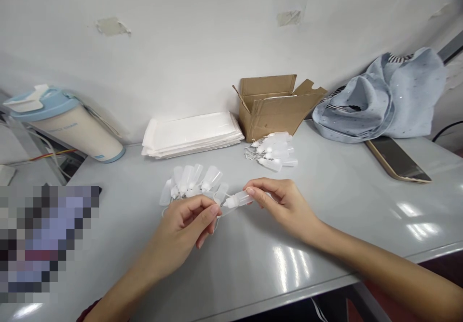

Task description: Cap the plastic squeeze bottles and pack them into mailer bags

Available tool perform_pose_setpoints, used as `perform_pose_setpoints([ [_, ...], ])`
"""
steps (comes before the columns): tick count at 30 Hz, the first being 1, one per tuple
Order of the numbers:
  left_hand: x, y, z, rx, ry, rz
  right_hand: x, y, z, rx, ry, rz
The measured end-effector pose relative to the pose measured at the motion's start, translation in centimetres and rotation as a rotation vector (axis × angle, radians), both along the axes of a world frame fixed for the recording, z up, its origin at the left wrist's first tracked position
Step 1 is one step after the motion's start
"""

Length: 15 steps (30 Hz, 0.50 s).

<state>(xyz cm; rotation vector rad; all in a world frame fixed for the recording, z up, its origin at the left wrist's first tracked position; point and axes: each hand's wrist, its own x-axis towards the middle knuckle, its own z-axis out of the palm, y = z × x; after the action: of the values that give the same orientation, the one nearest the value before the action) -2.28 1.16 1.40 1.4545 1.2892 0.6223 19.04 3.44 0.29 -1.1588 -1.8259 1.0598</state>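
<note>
My right hand [280,201] pinches a small translucent squeeze bottle [240,199] between thumb and fingers. The bottle lies nearly level, its narrow white tip pointing left. At that tip, my left hand [195,218] is closed in a pinch; what sits between its fingertips is too small to make out. Several similar bottles [190,179] lie in a loose pile just behind my left hand. Farther back, in front of the cardboard box, is a second pile of small bottles [277,148] with thin pale strings or loops at their tips.
An open cardboard box [273,114] stands against the wall, beside a stack of white packets [191,133]. On the right are a light blue cloth bag [376,100] and a phone [398,160]. A cream tumbler [83,129] with a blue lid leans at left, behind a pixelated patch.
</note>
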Motion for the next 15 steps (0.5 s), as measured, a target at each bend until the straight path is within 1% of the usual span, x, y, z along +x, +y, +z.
perform_pose_setpoints([
  [7,0.12,0.09,-0.27,-0.016,-0.056,-0.012,-0.15,-0.06,-0.36,0.053,-0.020,0.008],
  [13,-0.09,0.13,-0.21,-0.096,-0.129,0.007,-0.13,-0.04,0.01,0.033,0.006,0.025],
  [15,-0.20,0.18,0.01,-0.078,-0.107,0.008,-0.06,-0.03,0.12,0.025,0.026,0.019],
])
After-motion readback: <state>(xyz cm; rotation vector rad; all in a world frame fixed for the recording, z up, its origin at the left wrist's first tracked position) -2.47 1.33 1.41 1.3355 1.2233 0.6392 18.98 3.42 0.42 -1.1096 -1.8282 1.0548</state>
